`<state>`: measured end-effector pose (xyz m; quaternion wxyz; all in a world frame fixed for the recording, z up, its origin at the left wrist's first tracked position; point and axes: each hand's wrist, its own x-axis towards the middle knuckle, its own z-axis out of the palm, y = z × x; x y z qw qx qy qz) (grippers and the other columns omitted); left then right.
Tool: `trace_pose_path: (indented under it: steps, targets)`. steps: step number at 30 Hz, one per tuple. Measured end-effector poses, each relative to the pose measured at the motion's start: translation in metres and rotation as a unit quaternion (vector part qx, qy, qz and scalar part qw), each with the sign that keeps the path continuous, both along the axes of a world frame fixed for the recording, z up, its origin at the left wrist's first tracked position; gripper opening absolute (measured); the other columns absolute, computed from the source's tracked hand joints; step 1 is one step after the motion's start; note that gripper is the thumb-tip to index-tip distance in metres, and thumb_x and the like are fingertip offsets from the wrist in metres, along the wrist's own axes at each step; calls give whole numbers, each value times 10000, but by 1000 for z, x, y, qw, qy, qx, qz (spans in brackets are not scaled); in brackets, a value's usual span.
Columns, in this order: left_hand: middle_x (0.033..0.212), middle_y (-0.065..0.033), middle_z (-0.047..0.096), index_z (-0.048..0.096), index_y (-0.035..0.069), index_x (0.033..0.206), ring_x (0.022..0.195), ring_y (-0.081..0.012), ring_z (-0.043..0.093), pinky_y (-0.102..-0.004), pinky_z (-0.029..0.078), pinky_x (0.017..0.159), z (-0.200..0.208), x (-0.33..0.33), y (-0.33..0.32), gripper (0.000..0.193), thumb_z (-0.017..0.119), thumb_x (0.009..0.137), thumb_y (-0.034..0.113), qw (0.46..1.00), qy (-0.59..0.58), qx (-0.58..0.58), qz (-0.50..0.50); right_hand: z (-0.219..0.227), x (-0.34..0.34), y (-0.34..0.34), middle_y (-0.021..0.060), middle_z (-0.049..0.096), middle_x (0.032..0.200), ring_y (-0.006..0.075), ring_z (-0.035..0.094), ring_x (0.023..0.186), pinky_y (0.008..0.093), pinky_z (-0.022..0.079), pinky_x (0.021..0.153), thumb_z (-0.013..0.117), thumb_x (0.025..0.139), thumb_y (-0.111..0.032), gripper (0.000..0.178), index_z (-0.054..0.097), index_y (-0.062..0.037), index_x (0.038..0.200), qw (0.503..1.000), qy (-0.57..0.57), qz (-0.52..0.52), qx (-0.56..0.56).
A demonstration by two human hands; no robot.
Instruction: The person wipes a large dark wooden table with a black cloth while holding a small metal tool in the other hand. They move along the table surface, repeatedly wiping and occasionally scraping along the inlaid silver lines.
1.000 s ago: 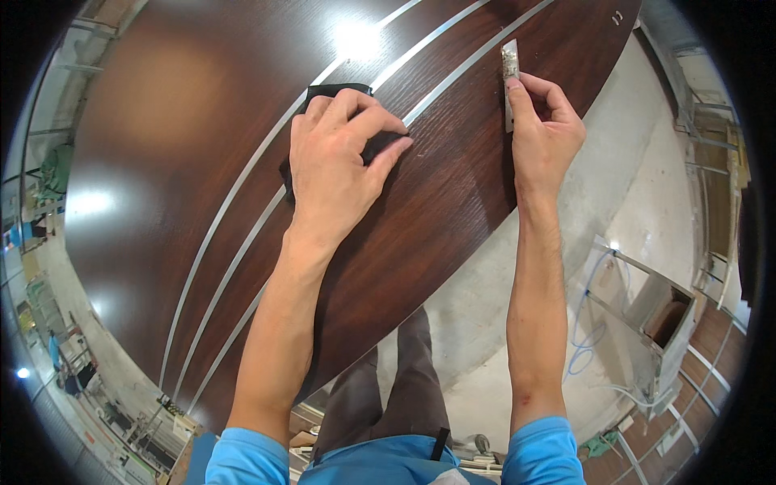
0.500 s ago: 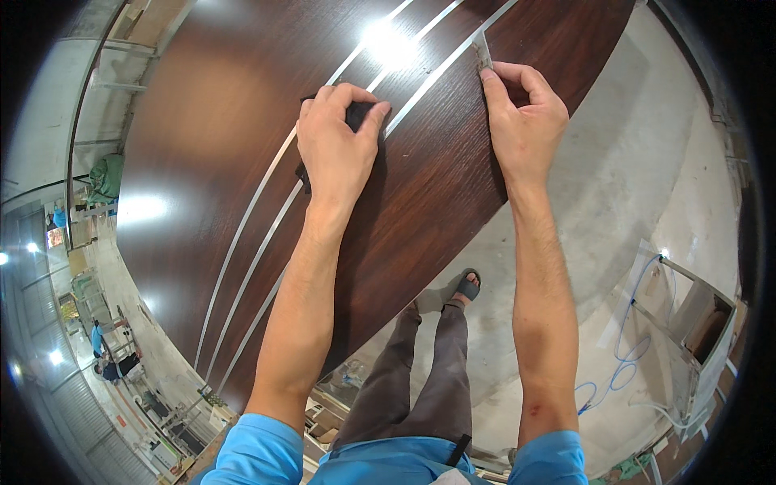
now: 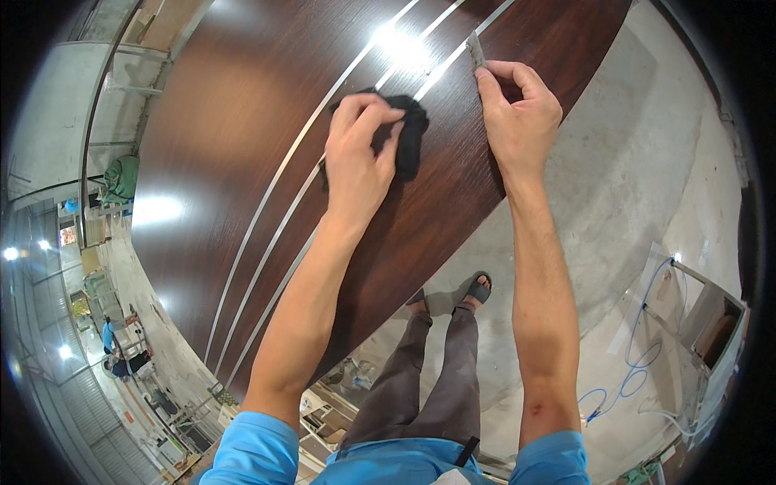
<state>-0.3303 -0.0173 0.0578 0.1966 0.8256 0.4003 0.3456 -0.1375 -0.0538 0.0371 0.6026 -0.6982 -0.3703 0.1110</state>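
Note:
Beneath both hands lies a large dark brown wood-grain panel (image 3: pixel 242 129) with three thin silvery strips running along it. My left hand (image 3: pixel 361 153) is closed on a bunched black cloth (image 3: pixel 414 139), which rests across the strips. Between the thumb and fingers of my right hand (image 3: pixel 524 121) is a small, flat, greyish blade-like piece (image 3: pixel 475 50), smudged on its surface. It is held upright near the strip closest to me, and I cannot tell whether its tip touches the panel.
Past the panel's right edge is a grey concrete floor (image 3: pixel 598 210). A blue hose (image 3: pixel 638 372) lies coiled by a metal frame (image 3: pixel 703 323) at the lower right. Far left, a person (image 3: pixel 125 364) is in the workshop, near a green bundle (image 3: pixel 121 179).
My left hand has slid to the right with the black cloth, more of which now shows. My right hand has shifted slightly left, still pinching the flat piece.

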Motion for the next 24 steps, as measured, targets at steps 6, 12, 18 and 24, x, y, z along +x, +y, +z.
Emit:
trace_pose_path:
  steps: [6,12,18,24]
  targets:
    - [1082,-103,671,746,40,996,989,-295,661,-392,519,866,-7,-8,-5,185,789,834,-39,998,24,34,-40,1,1,0,101,757,874,201,694,758,337,526,717,785,910,-114,167,788,-7,1039,997,-21,20,66]
    - [998,-50,699,776,80,940,877,-264,662,-363,507,806,25,-71,-64,147,841,836,161,982,52,-115,-139,5,-1,-5,107,757,865,230,705,766,361,540,741,746,926,-81,356,724,-55,1281,993,-1,116,37]
    - [1133,-123,736,669,-12,1319,942,-167,697,-315,563,865,26,-47,-17,445,805,930,159,968,-94,-231,6,9,-13,-24,149,749,892,339,719,811,408,552,770,738,915,-35,447,695,-127,1351,970,-44,240,-20]
    - [953,-67,763,757,-14,1125,883,-121,693,-299,563,829,26,-30,19,238,785,955,152,935,-58,-343,-73,9,-24,-34,138,746,930,342,705,866,447,537,791,770,911,-84,427,697,-107,1331,957,-101,269,-32]
